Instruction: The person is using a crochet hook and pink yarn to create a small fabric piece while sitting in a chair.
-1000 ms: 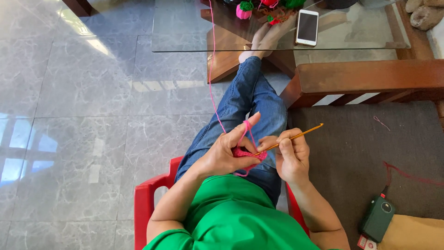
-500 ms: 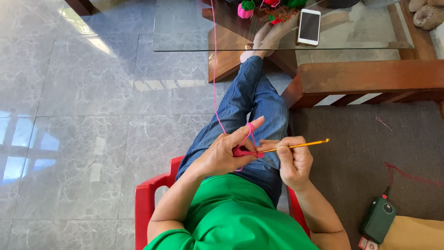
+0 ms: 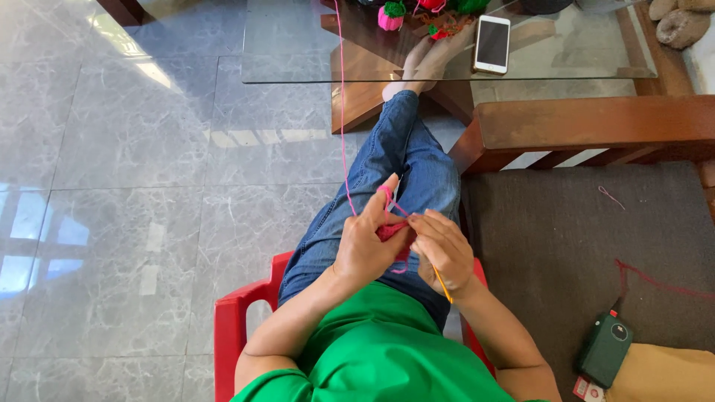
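The right hand [image 3: 445, 251] has turned the yellow crochet hook [image 3: 442, 284] downward, where it pointed sideways before. Both it and the left hand [image 3: 370, 242] pinch the pink crochet piece [image 3: 390, 231], so a stitch seems underway.

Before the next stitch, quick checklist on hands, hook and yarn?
1. Left hand holds the pink crochet piece: ok, pinched at the fingers.
2. Right hand has a grip on the yellow crochet hook: ok, shaft shows below the palm.
3. Hook tip in a loop: cannot tell, hidden by fingers.
4. Pink yarn strand runs free up to the glass table: ok, no snag visible.
5. Yarn wrapped over the left index finger: ok.
6. Phone away from the strand: ok.
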